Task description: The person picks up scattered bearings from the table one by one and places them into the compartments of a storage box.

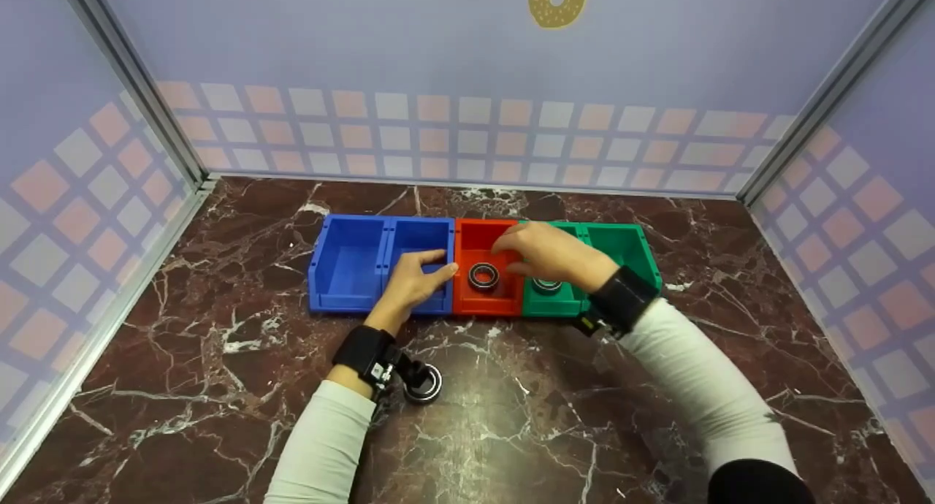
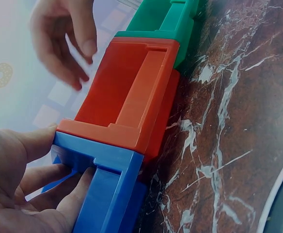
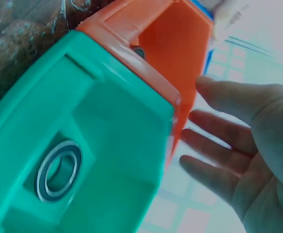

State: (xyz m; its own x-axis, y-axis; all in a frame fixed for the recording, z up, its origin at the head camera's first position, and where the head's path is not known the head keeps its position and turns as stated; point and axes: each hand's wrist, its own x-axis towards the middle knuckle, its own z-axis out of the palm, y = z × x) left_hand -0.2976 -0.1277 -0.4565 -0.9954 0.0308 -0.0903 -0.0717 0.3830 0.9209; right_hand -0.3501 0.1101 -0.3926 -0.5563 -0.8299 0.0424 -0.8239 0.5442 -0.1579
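My left hand (image 1: 410, 283) is at the right-hand blue bin (image 1: 416, 234), thumb on the rim beside the red bin (image 1: 489, 305) and fingers inside the blue one, pinching its side wall. A ball bearing (image 1: 483, 277) lies flat in the red bin. Over the red and green bins hovers my right hand (image 1: 551, 252), fingers loosely bent and apart, nothing between them in the right wrist view. Below it, a second bearing (image 3: 59, 171) sits in the nearer green bin (image 3: 127, 116). Another bearing (image 1: 434, 382) rests on the table by my left wrist, partly hidden by the wrist camera.
The bins stand side by side in a row, with another blue bin (image 1: 349, 270) at the left end and another green bin (image 1: 621, 245) at the right. Under them is a dark red marbled table (image 1: 511, 431). Tile-patterned panels (image 1: 453, 131) enclose the back and sides.
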